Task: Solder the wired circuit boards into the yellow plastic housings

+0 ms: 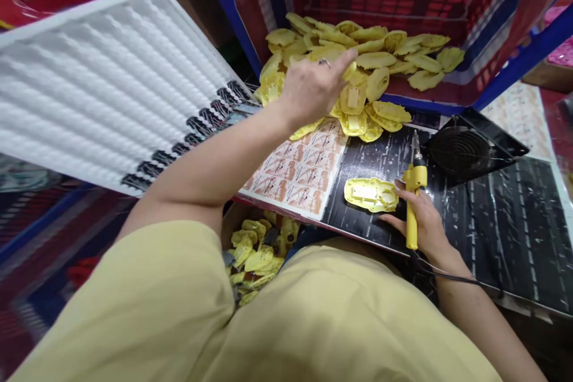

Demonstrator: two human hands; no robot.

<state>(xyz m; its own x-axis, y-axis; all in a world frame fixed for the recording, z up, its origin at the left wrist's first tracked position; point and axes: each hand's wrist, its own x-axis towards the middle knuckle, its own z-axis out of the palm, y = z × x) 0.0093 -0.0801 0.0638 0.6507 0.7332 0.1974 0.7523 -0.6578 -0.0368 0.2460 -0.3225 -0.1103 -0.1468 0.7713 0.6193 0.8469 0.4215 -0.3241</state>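
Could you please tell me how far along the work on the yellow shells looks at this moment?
Possibly done: a heap of yellow pieces sits in a box below the bench edge. In hand: the right hand holds a yellow soldering iron beside one shell on the black mat, while the left hand reaches into the pile of shells. Left: that large pile.

A yellow-handled soldering iron (pixel 412 203) stands tip-up just beside a yellow plastic shell (pixel 371 194) lying flat, hollow side up, on the black tabletop (pixel 505 221), near a heap of yellow shells (pixel 358 65).
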